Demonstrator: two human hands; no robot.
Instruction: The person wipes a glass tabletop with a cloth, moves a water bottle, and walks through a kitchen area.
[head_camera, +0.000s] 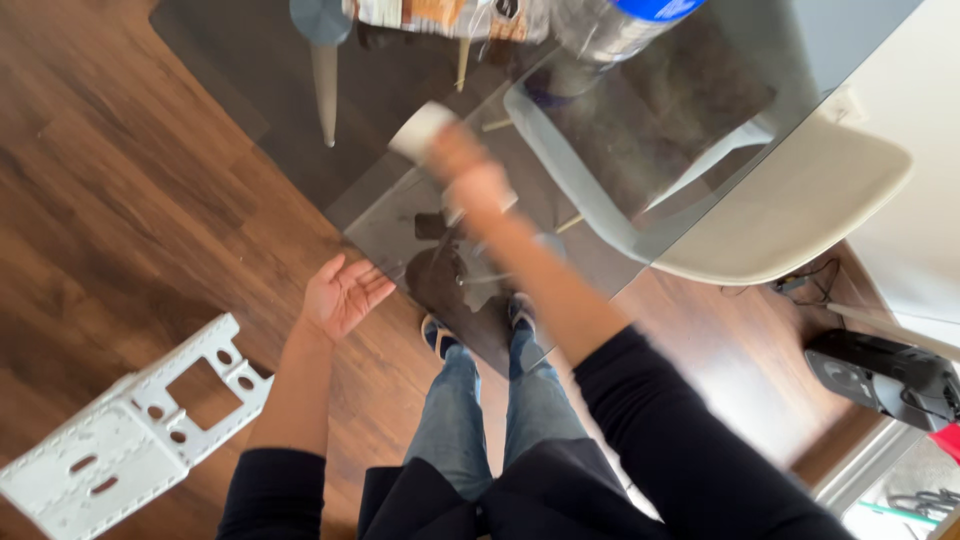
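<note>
A pale cylinder, seemingly a roll of paper or tape (421, 130), is gripped in the right hand (468, 178) over the corner of the glass table (380, 215). Both are motion-blurred, so the exact kind of roll cannot be told. Its long axis is tilted, with the flat end pointed up and to the left, away from the person and toward the table's far side. The fingers are seen clenched around its near end. The left hand (343, 293) is held open and released, palm up, just off the table's corner, with nothing in it. A clear plastic container with a blue lid (622, 22) is seen on the table's far side; its contents cannot be made out. A white chair (790, 205) is tucked under the table, and a white plastic step stool (130, 425) lies on the wooden floor (120, 200), well apart from the table.
</note>
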